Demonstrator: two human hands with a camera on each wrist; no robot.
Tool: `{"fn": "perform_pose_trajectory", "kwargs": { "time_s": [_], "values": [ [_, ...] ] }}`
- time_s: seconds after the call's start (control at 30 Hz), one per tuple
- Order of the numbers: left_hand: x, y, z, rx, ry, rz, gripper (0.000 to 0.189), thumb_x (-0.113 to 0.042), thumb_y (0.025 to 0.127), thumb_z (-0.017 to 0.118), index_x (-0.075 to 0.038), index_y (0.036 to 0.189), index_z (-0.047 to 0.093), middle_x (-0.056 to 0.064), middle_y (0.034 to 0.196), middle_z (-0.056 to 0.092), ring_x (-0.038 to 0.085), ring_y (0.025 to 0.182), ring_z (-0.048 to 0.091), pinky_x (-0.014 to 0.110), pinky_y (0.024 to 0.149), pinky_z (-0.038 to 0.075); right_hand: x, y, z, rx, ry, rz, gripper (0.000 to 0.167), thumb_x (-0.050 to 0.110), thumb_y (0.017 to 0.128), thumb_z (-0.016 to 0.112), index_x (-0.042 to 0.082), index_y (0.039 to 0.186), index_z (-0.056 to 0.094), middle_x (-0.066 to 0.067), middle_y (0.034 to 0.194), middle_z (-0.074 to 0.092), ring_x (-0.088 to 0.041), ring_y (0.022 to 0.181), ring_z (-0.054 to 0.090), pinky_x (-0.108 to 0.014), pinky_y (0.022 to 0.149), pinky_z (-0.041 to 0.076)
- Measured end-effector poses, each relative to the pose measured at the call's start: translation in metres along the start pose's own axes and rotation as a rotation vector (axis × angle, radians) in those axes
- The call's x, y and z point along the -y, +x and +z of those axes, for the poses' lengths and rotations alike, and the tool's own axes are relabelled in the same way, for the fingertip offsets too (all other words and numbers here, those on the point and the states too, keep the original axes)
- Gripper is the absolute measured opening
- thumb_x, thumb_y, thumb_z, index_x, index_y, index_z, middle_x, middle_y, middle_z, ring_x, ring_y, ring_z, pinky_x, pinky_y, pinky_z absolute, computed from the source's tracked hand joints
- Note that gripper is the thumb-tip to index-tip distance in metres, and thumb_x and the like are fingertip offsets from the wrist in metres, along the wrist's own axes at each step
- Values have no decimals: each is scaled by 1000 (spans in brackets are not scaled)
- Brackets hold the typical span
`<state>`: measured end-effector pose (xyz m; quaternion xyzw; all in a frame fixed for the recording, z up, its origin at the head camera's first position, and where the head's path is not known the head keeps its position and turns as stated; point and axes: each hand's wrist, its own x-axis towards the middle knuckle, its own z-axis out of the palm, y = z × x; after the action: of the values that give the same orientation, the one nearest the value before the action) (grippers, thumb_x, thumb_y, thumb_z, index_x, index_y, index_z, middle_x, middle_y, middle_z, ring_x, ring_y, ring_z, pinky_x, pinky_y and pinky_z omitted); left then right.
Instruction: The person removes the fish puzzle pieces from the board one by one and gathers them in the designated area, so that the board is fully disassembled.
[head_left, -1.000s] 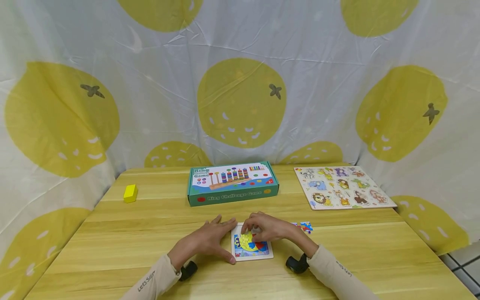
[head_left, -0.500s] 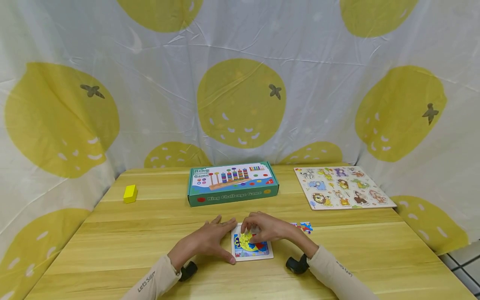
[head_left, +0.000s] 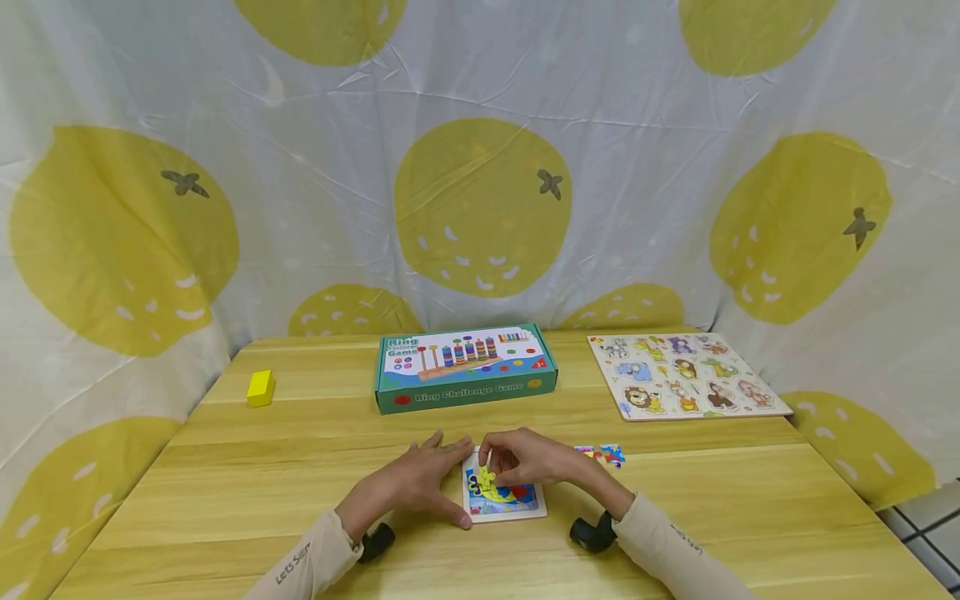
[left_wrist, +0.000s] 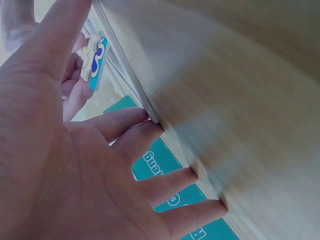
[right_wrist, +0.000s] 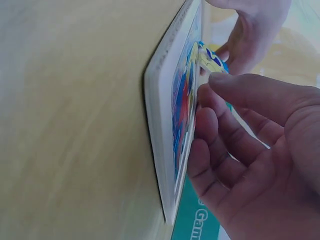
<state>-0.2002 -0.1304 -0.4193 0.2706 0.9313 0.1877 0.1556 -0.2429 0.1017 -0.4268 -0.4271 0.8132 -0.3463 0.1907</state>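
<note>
A small square jigsaw puzzle [head_left: 510, 511] with a pale frame lies flat near the table's front, showing a yellow, red and blue picture. My right hand [head_left: 528, 457] pinches a yellow-and-blue puzzle piece [right_wrist: 213, 60] between thumb and fingers, tilted up above the picture. In the left wrist view this puzzle piece [left_wrist: 95, 62] shows a dark blue curl. My left hand [head_left: 420, 477] spreads its fingers beside the puzzle's left edge, thumb at the near corner and index finger at the far one. Part of the picture is hidden under my right hand.
Loose puzzle pieces [head_left: 612, 454] lie to the right, partly behind my right wrist. A green ring game box [head_left: 465, 398] stands farther back. An animal board [head_left: 686, 375] lies at the back right, and a yellow block [head_left: 260, 387] at the left.
My right hand has lifted slightly, and the yellow-and-blue puzzle piece has tilted up out of the picture with it. My left hand has stayed in place.
</note>
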Motion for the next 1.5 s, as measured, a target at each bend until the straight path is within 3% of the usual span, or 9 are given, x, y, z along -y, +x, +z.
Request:
{"fn": "perform_pose_trajectory", "kwargs": {
  "time_s": [0.5,0.87,1.07,1.3,1.5],
  "values": [
    [0,0,0,6,8,-2,102,-63,69,74,-14,150,35,3,156,30,44,143,15,70,107,18,-2,0,0,-42,1,48,18,9,87,70,15,102,64,9,78,61,-3,65,53,-19,65,49],
    [-1,1,0,13,2,-9,103,-64,69,74,-15,150,34,2,156,30,44,144,14,69,108,17,-2,-5,-10,-88,14,24,16,8,89,67,12,105,66,7,77,62,-4,66,56,-21,68,53],
    [-1,1,0,13,4,-25,103,-64,68,74,-15,150,34,2,156,30,44,143,15,69,108,17,-3,-18,-20,-119,31,48,17,12,91,65,13,108,66,6,78,64,-6,68,57,-22,68,52],
    [-3,0,-1,9,-10,-24,101,-61,68,76,-15,149,36,2,156,31,45,143,14,70,108,15,-15,-44,-32,-163,76,79,17,12,92,64,11,109,66,1,79,63,-11,62,54,-19,56,45],
    [-2,0,-1,9,-23,-19,102,-61,68,76,-15,150,35,2,156,30,44,144,13,69,108,15,-29,-66,-37,-179,132,66,19,12,92,65,6,110,65,-11,81,67,-22,66,56,-19,62,46]
  ]
}}
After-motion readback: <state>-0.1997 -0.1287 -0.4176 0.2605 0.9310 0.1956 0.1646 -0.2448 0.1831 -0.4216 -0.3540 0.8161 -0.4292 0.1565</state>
